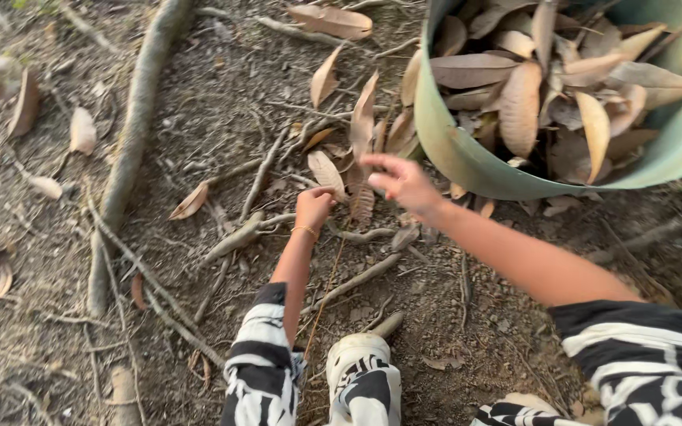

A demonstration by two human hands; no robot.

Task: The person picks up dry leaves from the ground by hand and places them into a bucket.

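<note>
both hands reach to dry leaves (pixel 339 172) on root-crossed dirt, the right hand (pixel 406 183) open beside a leaf-filled green tub (pixel 459 154), left hand (pixel 313 207) curled.

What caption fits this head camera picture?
Both hands, left and right, reach for dry leaves beside a leaf-filled green basket.

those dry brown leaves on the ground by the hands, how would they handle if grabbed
The dry leaves look curled and papery, so they are probably very light and would likely crackle or break in a tight grip. The left hand and right hand reach among them, near roots they may snag on. Those heaped in the green bin sit loosely, hinting they scatter easily.
</note>
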